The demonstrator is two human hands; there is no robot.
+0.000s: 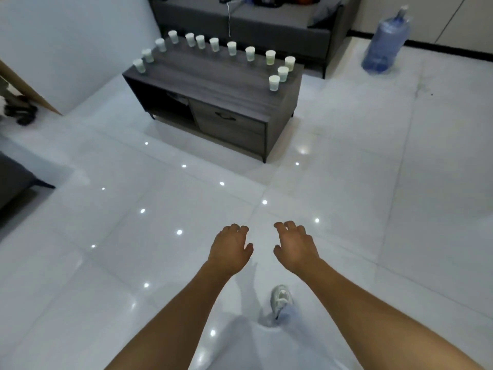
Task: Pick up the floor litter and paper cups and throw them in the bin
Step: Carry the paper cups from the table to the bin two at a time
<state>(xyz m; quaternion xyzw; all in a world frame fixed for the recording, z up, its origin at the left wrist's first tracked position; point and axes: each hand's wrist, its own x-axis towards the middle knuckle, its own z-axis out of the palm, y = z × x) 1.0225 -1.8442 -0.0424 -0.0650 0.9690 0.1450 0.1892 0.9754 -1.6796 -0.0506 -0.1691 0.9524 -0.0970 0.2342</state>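
Stood upright along the back and side edges of the low table: white paper cups, contents not visible. Held out above the floor, well short of them: left hand and right hand, fingers loosely curled, holding nothing.

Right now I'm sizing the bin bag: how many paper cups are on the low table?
13 paper cups, all upright along the grey table's edges: four on the left end, six along the back, three at the right end. None looks hidden.
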